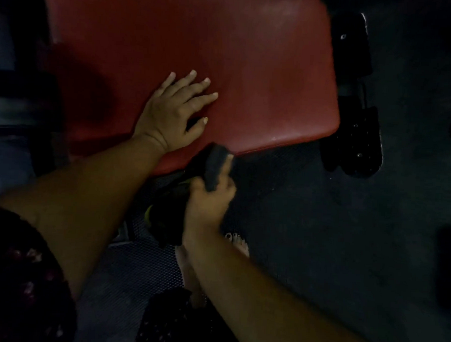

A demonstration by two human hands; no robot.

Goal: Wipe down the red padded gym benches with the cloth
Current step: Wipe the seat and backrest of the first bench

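Lighting is running very low, and detail is dropping out toward the corners. A dark, dull floor is covering the whole right side. A mat with a fine mesh-like texture is lying at lower centre. Two black metal foot plates, upper and lower, are sitting at the right, each showing small bright fasteners. A dark frame member is crossing the left edge, its form not reading clearly. An unidentifiable dark block is sitting at the far right edge.
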